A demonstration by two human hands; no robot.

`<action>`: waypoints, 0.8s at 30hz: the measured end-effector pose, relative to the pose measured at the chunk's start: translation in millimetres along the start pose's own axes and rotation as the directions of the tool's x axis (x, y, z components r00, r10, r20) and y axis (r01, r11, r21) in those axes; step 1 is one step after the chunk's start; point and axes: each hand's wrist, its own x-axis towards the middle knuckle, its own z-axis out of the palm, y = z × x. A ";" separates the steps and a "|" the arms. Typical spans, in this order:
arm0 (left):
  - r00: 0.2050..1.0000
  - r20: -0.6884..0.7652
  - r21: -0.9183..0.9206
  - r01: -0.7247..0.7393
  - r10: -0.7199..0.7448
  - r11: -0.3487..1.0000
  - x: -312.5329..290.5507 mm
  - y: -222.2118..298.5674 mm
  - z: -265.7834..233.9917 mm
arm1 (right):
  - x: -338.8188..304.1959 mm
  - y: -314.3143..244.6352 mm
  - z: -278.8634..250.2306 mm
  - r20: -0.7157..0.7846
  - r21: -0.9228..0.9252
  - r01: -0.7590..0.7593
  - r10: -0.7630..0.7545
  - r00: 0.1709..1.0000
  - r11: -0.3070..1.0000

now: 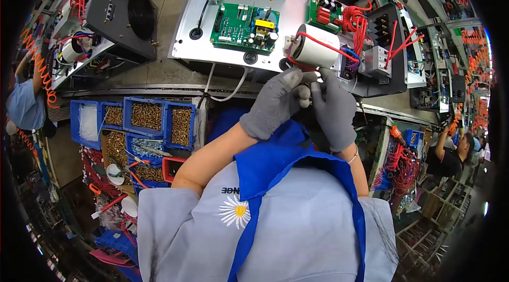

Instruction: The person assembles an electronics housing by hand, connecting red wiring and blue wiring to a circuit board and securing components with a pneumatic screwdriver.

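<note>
Both my hands wear grey gloves and meet at the front edge of a white metal chassis (185,43). My left hand (278,99) is closed, its thumb and fingers pressed together. My right hand (335,107) pinches close beside it. Between the fingertips a small pale bit shows, too hidden to name. Just beyond them a large white cylinder (321,47) lies on its side, with red wires (323,40) across it. Left of the cylinder sits a green circuit board (233,30) with a yellow transformer (265,24). A grey terminal block (375,62) is mounted to the right.
Blue bins of brass screws (146,116) stand left of me, beside a bin of white strips (88,121). Another chassis with a black fan (141,11) is at the left. Red wire bundles (395,165) hang at the right. Other people (455,149) work on both sides.
</note>
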 end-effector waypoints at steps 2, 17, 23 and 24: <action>0.995 0.082 -0.225 -0.035 0.054 0.974 -0.2 -7.2 -2.6 | -2.3 -3.1 -1.9 0.059 -0.030 -0.066 0.067 0.996 0.997; 0.977 -0.199 -0.298 0.014 -0.076 0.954 27.7 -16.9 -0.7 | -2.9 18.4 11.7 -0.134 0.057 0.005 0.003 0.991 0.998; 0.821 -0.513 0.291 -0.108 0.251 0.950 36.8 -34.4 10.6 | 7.3 40.5 19.1 -0.137 0.047 0.105 -0.097 0.986 0.993; 0.799 -0.511 0.332 -0.155 0.316 0.930 36.2 -35.0 11.9 | 8.9 39.6 19.5 -0.129 0.049 0.107 -0.100 0.987 0.993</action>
